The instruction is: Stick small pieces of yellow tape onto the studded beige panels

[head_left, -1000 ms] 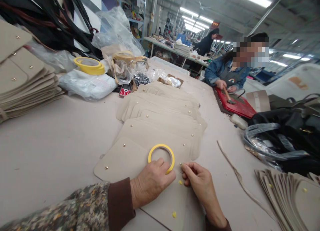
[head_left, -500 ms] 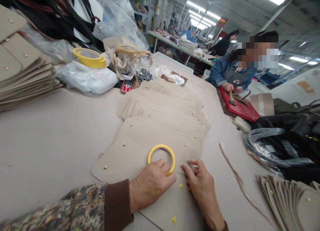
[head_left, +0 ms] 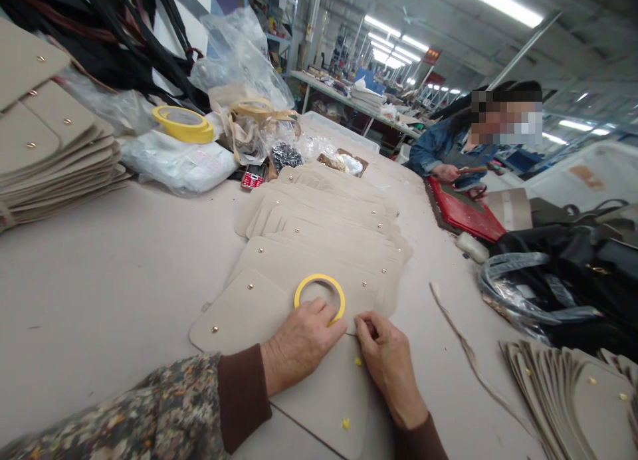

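Observation:
My left hand (head_left: pixel 305 340) is closed on the lower part of a roll of yellow tape (head_left: pixel 298 295), which stands tilted over the beige panels. Close to its right, my right hand (head_left: pixel 386 357) has thumb and forefinger pinched together; whatever may be between them is too small to make out. Beneath both hands lies a beige panel (head_left: pixel 319 400) with small yellow tape bits (head_left: pixel 345 423) stuck on it. Beyond it, a fanned row of beige panels (head_left: pixel 319 250) with small metal studs runs away across the table.
Stacked beige panels (head_left: pixel 60 161) stand at the left, and more fanned panels (head_left: pixel 553 393) at the lower right. A twisted strip (head_left: pixel 463 344) and black bags (head_left: pixel 563 267) lie right. Across the table, a person (head_left: pixel 433 147) works at a red board (head_left: pixel 463 211).
My right hand's fingertips have closed together, and the yellow bit at them no longer shows. The tape roll has moved slightly up. The person opposite has raised the hammer off the board.

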Tool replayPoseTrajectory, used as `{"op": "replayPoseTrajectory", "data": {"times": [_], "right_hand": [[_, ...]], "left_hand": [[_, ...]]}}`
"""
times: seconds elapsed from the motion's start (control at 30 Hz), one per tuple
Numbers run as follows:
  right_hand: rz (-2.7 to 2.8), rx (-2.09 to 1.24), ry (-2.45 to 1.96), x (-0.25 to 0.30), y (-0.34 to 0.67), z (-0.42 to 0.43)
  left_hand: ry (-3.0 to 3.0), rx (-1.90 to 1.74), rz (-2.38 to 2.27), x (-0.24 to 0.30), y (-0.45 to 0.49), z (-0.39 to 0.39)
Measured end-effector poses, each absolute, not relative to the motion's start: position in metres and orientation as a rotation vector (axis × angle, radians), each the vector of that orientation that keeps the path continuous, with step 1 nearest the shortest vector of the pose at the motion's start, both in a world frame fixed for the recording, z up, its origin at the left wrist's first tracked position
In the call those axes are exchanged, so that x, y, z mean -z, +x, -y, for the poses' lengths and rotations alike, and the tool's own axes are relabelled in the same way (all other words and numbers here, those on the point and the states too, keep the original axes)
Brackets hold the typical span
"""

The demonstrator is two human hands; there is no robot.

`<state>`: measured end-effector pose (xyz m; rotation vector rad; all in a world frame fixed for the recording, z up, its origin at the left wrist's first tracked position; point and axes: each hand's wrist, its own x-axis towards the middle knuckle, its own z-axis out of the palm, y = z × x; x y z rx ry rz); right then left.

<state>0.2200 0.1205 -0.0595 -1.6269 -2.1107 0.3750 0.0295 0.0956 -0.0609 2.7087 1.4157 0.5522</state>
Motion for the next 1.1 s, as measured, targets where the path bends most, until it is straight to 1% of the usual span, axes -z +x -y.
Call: {"op": "replayPoseTrajectory", "data": {"times": [0.1,0.2,0.37,0.47,0.53,0.57,0.67,0.73,0.93,1.1], "right_hand": [[2.167,-0.387,-1.615,0.055,0.222,-0.12],[2.209,-0.453,-1.613,0.053,0.227,-0.116],[2.243,-0.588,-1.629,0.044,0.233,-0.102],[2.255,-0.812,-1.632,0.038,0.237,-0.091],[2.185,-0.974,-1.622,0.037,0.241,-0.085],[2.113,-1.0,-1.608,0.038,0.242,-0.082],[1.854,-0.898,-1.5,0.04,0.24,-0.075],[1.796,-0.811,-1.37,0.039,0.233,-0.071],[1.988,-0.458,-0.982,0.031,0.212,-0.07],[2.082,-0.303,-0.921,0.034,0.209,-0.073]], "left_hand": [[2.746,-0.525,-1.492,0.06,0.026,-0.101],[2.767,-0.537,-1.475,0.062,0.024,-0.101],[2.755,-0.707,-1.419,0.065,0.021,-0.099],[2.76,-0.841,-1.387,0.059,0.019,-0.097],[2.739,-0.916,-1.309,0.052,0.017,-0.095],[2.715,-0.957,-1.256,0.048,0.017,-0.093],[2.614,-1.069,-1.112,0.042,0.017,-0.087],[2.567,-1.112,-1.075,0.041,0.018,-0.083],[2.569,-1.099,-1.063,0.041,0.023,-0.076],[2.549,-1.067,-1.027,0.042,0.025,-0.074]]}}
